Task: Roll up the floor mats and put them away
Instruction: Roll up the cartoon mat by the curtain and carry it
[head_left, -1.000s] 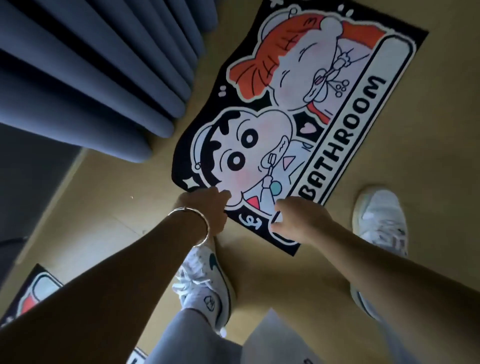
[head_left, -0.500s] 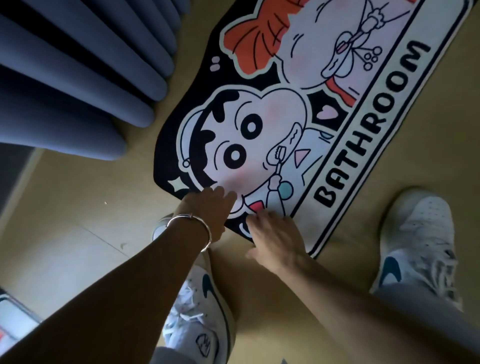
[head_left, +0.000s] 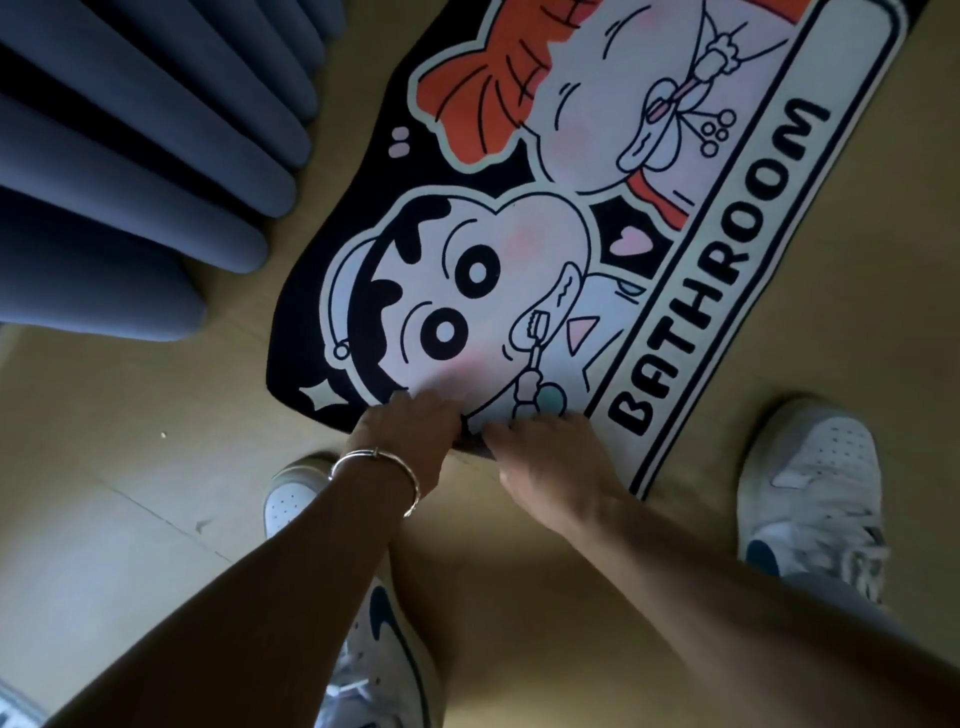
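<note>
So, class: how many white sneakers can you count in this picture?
2. The left sneaker sits under the left forearm, bottom centre; the right sneaker stands at the right edge beside the bathroom mat. Both are partly hidden.

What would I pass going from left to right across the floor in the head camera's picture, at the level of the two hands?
Bare floor → left hand with a bracelet on its wrist → right hand, both at the near edge of the bathroom mat → white shoe.
</note>
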